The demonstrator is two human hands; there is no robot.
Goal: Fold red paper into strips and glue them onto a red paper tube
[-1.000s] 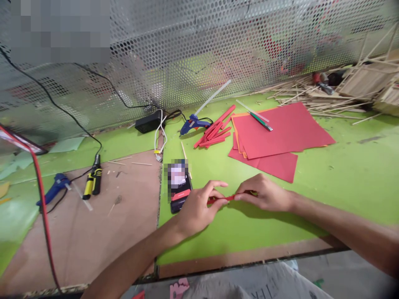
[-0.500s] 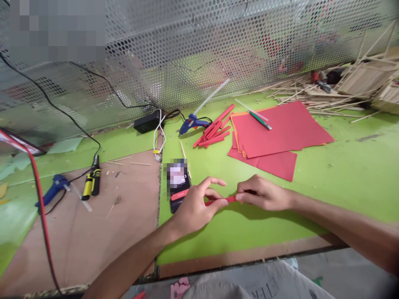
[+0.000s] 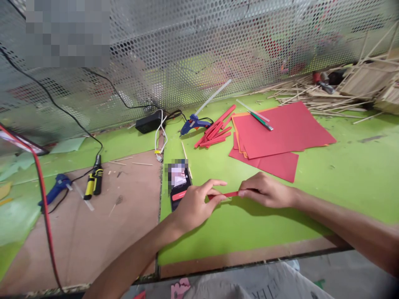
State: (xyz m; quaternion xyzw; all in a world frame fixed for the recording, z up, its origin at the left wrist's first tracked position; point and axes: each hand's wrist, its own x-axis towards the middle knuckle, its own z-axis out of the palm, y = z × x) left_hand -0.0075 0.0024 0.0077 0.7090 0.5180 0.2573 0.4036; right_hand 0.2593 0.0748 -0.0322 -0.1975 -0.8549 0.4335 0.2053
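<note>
A narrow red paper strip (image 3: 231,194) stretches between my two hands, just above the green tabletop. My left hand (image 3: 199,203) pinches its left end between thumb and fingers, with the index finger lifted clear. The other end is gripped by my right hand (image 3: 264,190), whose curled fingers hide part of it. Partly behind my left hand lies a phone (image 3: 179,182) with a lit screen. Beyond the hands is a pile of folded red strips (image 3: 215,133). Red paper sheets (image 3: 283,128) lie stacked to its right, with a green-handled tool (image 3: 261,120) on top.
A blue glue gun (image 3: 191,123) holding a glue stick stands behind the strips, near a black power adapter (image 3: 150,121). Another blue glue gun (image 3: 56,189) and yellow-black pliers (image 3: 93,182) lie at left. Thin wooden sticks (image 3: 308,97) heap at back right, against perforated metal (image 3: 193,50).
My right hand has shifted slightly right and up, and a little more of the red strip shows between the hands. The left hand keeps its pinch. The view has moved slightly.
</note>
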